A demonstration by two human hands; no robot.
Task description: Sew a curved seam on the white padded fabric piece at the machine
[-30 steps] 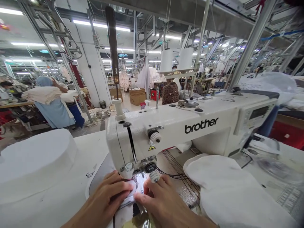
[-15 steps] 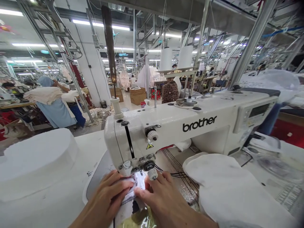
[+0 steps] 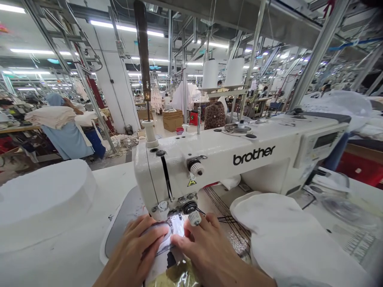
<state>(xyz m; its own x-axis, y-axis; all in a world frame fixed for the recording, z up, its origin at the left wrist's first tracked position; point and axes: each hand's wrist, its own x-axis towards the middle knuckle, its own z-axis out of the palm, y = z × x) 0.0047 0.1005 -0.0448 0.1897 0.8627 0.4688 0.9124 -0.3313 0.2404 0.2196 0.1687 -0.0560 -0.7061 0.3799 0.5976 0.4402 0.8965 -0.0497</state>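
Note:
A small white fabric piece (image 3: pixel 164 246) with a rounded edge lies by the lit needle area of a white sewing machine (image 3: pixel 215 159) lettered "brother". My left hand (image 3: pixel 139 239) presses on this piece, its fingers close together and the index fingertip beside the presser foot (image 3: pixel 171 224). From the other side my right hand (image 3: pixel 206 241) has its thumb at the fabric's edge. Its other fingers are curled, partly hidden behind the machine's lower knob (image 3: pixel 194 218). The needle tip is too small to make out.
White stacked fabric (image 3: pixel 44 195) stands left on the table. More white cloth pieces (image 3: pixel 275 223) lie to the right, near dark threads (image 3: pixel 230 219). Thread cones (image 3: pixel 235 72) stand above the machine. A brown-handled tool (image 3: pixel 142 48) rises from its head. Other people work behind.
The view has shifted slightly, so the machine appears a little further right. Both hands stay by the needle area; the fabric piece has hardly moved.

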